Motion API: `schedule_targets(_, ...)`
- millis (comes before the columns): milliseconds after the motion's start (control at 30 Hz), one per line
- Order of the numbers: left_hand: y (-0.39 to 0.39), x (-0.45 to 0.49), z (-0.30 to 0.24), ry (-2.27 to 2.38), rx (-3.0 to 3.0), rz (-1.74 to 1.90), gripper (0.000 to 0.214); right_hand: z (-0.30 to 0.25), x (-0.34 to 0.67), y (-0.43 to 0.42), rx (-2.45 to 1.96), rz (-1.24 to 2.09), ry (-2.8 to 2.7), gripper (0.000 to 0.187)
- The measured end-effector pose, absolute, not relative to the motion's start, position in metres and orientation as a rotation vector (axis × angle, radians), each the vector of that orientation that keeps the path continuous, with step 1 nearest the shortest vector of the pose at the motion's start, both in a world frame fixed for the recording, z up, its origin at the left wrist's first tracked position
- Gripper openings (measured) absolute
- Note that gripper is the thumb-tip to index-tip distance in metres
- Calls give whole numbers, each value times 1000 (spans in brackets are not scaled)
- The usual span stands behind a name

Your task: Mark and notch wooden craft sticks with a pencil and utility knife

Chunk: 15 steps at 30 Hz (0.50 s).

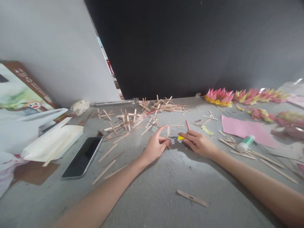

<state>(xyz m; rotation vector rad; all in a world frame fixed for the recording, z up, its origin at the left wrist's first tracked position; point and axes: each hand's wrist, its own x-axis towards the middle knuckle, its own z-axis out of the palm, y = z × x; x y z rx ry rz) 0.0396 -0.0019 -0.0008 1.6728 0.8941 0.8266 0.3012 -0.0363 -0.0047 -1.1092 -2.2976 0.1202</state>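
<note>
My left hand (155, 144) pinches a wooden craft stick (168, 131), which points up and away from me just above the table. My right hand (196, 142) is closed on a yellow tool with a grey metal tip (180, 137); its kind is unclear because the fingers cover most of it. The metal tip points left and meets the stick near my left fingertips. Beyond my right fingers a red-and-white patterned rod (187, 125) sticks up, its lower end hidden. Another craft stick (177, 125) lies flat just behind.
Heaped craft sticks (163, 107) lie at the back, several joined in crosses. At left are a phone (83, 157), a white tray (64, 139) and plastic bags. Pink paper (244, 129), a glue stick (245, 143) and folded-paper crowns (218, 97) are at right. A single stick (192, 198) lies in front.
</note>
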Motion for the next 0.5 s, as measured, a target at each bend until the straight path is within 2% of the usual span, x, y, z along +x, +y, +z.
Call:
schedule_targets(233,-1,40,3,966,1794,847,17,-7,302,-38,-1145,15,-2358,41)
schedule_targets(500,5,38,-5,1050,1924,902,11,-7,302,-38,-1165,12,-2378,41)
